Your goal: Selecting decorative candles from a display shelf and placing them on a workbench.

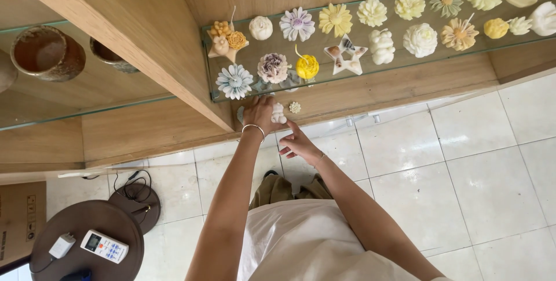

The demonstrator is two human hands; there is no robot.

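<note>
Left hand [262, 113] under glass shelf [359, 75], grip perhaps hidden

Twenty moulded candles [335, 19] on the glass shelf [405, 64], two of them star-shaped. Two small pale pieces [295, 107] on the wooden ledge [405, 87] below. Two hands: one left hand [260, 113], one right hand [298, 142]. Two brown pots [47, 52]. Two dark round tables [87, 223]. One remote control [104, 247], one white charger [61, 245].
</note>
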